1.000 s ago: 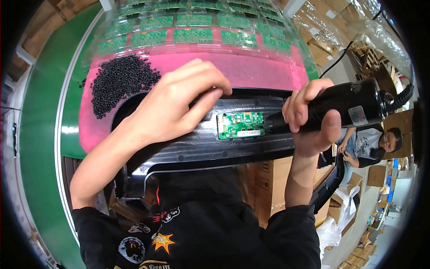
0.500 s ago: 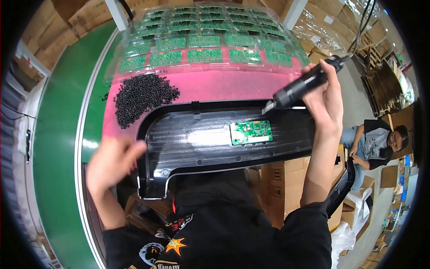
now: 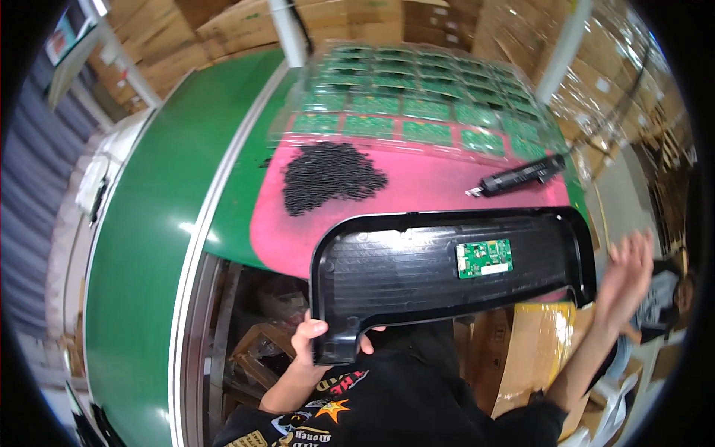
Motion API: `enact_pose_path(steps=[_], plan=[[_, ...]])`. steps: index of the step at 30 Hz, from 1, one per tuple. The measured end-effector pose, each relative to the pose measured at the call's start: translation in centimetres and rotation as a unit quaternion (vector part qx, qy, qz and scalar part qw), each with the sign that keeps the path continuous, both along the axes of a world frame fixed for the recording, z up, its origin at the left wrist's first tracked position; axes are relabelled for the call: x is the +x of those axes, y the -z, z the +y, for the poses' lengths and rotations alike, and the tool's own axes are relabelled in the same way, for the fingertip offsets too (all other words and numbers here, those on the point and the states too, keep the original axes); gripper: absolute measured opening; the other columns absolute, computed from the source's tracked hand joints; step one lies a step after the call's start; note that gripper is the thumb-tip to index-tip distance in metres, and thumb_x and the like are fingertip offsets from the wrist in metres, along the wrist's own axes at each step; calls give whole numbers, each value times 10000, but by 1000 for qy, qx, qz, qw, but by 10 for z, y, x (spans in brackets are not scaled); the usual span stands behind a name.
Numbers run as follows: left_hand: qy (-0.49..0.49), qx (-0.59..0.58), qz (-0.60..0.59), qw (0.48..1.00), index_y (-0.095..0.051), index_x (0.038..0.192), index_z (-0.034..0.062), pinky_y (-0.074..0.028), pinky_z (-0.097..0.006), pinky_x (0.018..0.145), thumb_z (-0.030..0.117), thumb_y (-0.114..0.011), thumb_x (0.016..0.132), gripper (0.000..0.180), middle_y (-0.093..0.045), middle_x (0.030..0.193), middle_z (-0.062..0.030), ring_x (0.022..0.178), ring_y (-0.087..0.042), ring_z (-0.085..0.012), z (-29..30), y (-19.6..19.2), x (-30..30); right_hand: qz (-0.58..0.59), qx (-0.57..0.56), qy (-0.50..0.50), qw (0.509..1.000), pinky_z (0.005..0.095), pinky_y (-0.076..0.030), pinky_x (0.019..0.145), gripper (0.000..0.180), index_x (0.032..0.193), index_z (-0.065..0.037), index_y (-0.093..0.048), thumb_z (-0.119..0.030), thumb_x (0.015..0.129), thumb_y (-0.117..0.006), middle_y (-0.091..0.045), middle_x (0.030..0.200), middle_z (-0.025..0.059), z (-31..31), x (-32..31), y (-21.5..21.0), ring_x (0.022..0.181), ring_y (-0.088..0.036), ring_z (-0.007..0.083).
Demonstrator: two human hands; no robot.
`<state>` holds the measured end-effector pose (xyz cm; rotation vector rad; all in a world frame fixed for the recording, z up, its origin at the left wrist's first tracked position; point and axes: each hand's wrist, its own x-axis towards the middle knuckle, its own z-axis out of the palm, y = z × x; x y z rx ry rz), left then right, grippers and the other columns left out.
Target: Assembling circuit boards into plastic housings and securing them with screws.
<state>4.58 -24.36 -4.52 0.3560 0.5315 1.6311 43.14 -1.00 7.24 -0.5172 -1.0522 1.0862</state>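
My left hand (image 3: pixel 307 340) is closed around the lower left end of a black plastic housing (image 3: pixel 402 294), thumb on its rim and fingertips showing under its inner corner. A green circuit board (image 3: pixel 485 258) lies inside the housing, right of its middle. My right hand (image 3: pixel 628 277), somewhat blurred, is raised just beyond the housing's right end with nothing in it, fingers stretched out. Behind the housing, a black electric screwdriver (image 3: pixel 520 177) lies on the pink mat (image 3: pixel 428 182), its tip toward the left. Small black screws (image 3: pixel 331 179) form a pile at the mat's left.
Clear plastic trays (image 3: pixel 421 110) filled with green circuit boards cover the back of the table. A green conveyor belt (image 3: pixel 149 283) runs along the left. Cardboard boxes (image 3: pixel 357 24) stand behind, and another box (image 3: pixel 536 350) is below right. A seated person (image 3: pixel 659 302) is at the right.
The screwdriver has left my right hand and now lies on the mat. My left hand has taken hold of the housing's left end. The whole view has shifted left.
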Motion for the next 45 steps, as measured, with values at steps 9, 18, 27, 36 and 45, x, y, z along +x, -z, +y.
enact_pose_path(steps=[9,18,27,36,45], plan=[[-418,107,44,901,-482,1361,24,-539,-314,507,493,-452,904,655,-611,1183,-313,650,-668,-278,-53,-38,-69,-295,-200,465,811,462,-523,930,398,1305,-15,-556,-239,979,-517,-649,1221,194,29,353,147,1139,-628,343],[-598,12,21,801,-577,1191,77,-453,-213,522,379,-606,908,415,-698,1121,-40,798,-701,-188,-60,-53,-94,-481,-298,361,741,473,-511,939,390,1261,28,-565,-226,968,-515,-633,1222,232,93,295,211,1141,-624,345],[-398,46,7,916,-431,1365,-44,-519,-262,717,371,-478,992,560,-635,1208,-170,958,-654,-205,-52,-31,-181,-586,-511,374,506,484,-499,948,388,1216,70,-573,-213,958,-512,-617,1223,271,-115,328,285,1144,-619,348],[-192,42,447,873,-644,1069,-29,-453,-228,576,181,-488,1011,269,-666,754,-93,615,-616,-128,29,-63,-74,-672,-333,373,547,378,-482,623,377,866,102,-594,-259,966,-551,-605,724,189,-185,375,286,665,-591,275],[-214,35,459,862,-651,976,-27,-419,-214,540,87,-486,1009,203,-630,674,-59,567,-559,-92,91,-23,-43,-709,-98,400,573,386,-458,871,229,1100,79,-547,-127,1001,-541,-562,983,236,-214,224,134,923,-528,435]])
